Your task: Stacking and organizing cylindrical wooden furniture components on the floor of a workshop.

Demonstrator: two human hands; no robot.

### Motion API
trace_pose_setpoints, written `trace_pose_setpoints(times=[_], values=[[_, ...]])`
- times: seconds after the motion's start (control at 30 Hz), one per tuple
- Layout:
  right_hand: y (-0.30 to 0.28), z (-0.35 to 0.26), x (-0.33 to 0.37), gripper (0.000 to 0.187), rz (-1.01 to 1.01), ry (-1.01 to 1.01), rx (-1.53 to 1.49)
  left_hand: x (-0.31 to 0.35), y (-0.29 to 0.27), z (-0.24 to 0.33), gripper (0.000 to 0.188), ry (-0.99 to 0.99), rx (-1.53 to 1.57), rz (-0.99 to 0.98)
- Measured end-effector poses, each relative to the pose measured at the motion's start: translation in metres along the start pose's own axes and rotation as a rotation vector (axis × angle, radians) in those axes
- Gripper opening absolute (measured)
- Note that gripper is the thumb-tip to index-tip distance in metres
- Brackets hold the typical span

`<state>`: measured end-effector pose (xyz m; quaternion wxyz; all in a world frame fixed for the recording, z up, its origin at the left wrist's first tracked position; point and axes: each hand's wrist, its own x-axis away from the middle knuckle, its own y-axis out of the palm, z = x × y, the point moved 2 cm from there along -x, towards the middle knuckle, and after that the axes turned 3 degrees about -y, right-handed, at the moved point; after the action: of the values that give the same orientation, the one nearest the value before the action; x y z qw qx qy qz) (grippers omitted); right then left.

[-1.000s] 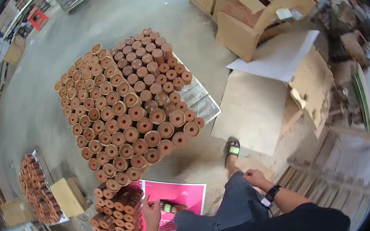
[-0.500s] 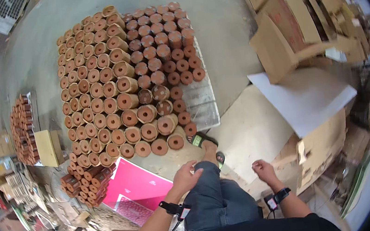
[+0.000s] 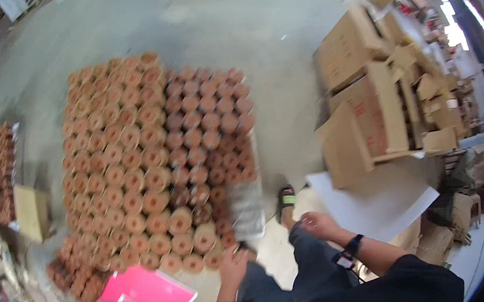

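My left hand [image 3: 234,266] hangs above my left knee, near the front edge of a large block of red-brown cylinders [image 3: 116,173] with round holes in their tops. Its fingers look loosely extended and a little smeared, with nothing visible in them. Over my right leg, my right hand [image 3: 319,225] is held with curled fingers, and no object shows in it. Many cylinders on the left of the block have tan wrapping around them. Darker, smaller ones [image 3: 205,104] stand on the right side, on a pale pallet [image 3: 249,211].
A bright pink sheet [image 3: 150,291] lies in front of the block, beside a heap of thin red-brown cylinders [image 3: 74,268]. Opened cardboard boxes [image 3: 364,104] are piled at the right, with a white sheet [image 3: 377,200] before them. More cylinders [image 3: 1,173] and a tan box [image 3: 31,212] stand far left.
The view has shifted, so the block sits lower and the boxes show more fully. My right foot has come forward beside the pallet. Both hands remain lowered near my legs.
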<state>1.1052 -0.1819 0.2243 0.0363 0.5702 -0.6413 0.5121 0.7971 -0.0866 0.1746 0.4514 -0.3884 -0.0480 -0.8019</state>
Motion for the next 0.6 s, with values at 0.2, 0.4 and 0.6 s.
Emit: trace_pose_setpoints(times=[0.2, 0.4, 0.6], values=[[-0.019, -0.039, -0.162, 0.051, -0.116, -0.227, 0.258, -0.034, 0.030, -0.069, 0.073, -0.275, 0.352, -0.002], [-0.040, -0.069, -0.344, 0.086, 0.183, -0.481, 0.547, -0.065, 0.119, -0.036, 0.037, -0.480, 0.264, 0.289], [-0.020, -0.072, -0.438, 0.077, 0.023, -0.577, 0.372, -0.094, 0.208, 0.077, 0.039, -0.589, 0.596, 0.211]])
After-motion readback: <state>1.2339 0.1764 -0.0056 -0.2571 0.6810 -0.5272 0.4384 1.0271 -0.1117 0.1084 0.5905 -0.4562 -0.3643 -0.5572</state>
